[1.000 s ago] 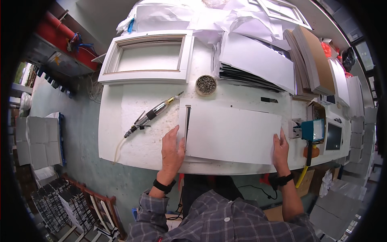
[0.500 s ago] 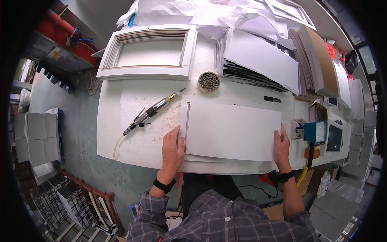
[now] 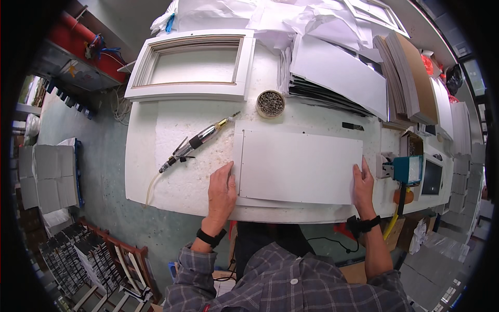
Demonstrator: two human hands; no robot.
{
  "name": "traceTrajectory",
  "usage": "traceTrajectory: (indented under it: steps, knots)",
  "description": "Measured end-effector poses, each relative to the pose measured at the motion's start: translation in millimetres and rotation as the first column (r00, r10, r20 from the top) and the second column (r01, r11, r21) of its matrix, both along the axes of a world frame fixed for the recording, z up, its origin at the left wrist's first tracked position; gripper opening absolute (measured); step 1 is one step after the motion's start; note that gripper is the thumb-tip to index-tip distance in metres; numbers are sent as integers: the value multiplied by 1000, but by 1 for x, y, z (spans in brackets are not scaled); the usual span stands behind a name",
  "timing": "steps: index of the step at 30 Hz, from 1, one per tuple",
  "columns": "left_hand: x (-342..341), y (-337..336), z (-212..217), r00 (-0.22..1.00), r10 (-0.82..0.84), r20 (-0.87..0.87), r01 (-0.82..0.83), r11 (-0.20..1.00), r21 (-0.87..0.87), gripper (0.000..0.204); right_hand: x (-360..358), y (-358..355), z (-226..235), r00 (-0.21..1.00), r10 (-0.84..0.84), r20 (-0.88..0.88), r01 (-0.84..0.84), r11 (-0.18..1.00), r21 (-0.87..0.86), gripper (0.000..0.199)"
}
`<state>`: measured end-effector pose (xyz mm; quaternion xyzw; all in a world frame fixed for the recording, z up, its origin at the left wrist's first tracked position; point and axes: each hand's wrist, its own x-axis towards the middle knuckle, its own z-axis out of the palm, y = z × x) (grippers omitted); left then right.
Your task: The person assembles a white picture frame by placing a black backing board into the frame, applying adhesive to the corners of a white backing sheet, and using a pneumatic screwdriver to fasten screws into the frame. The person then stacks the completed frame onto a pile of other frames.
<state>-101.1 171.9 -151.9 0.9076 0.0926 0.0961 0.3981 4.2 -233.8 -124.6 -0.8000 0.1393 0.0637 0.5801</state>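
Note:
A flat white rectangular panel (image 3: 301, 167) lies in front of me, on top of another white piece whose edge (image 3: 238, 143) shows along its left side. My left hand (image 3: 222, 192) is at the panel's left end, thumb and fingers against the edge. At the opposite end my right hand (image 3: 364, 184) grips the right edge with its fingers. The panel is held between the two hands. Left of it rests a metal air screwdriver (image 3: 200, 139) with a hose. Just beyond the panel stands a round tub of small screws (image 3: 270, 104).
Stacked white frames (image 3: 192, 92) sit at the far left of the white table (image 3: 182, 200). Behind are piles of white sheets (image 3: 338, 67) and upright brown boards (image 3: 416, 83). A teal-headed tool (image 3: 407, 170) stands at right, beside a small box (image 3: 412, 143).
The panel has shifted slightly away from me, and the slot of frame seen at its left edge has narrowed. Both hands have stayed at its ends.

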Motion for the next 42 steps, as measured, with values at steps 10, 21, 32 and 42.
traceTrajectory:
  steps: [10,21,32,42]
  knots:
    - [5,20,9,982,-164,-92,165,986,-2,59,2,-5,-10,998,44,40,-38,990,-139,60]
    - [28,41,20,868,-435,-242,495,804,331,84,0,0,-13,998,40,46,-32,985,-168,58]
    - [56,23,34,767,-558,-316,623,532,574,98,-2,2,-16,998,35,50,-26,985,-170,58]
    - [75,10,36,618,-588,-522,785,422,453,113,5,-9,-33,990,142,22,-92,743,-663,56]
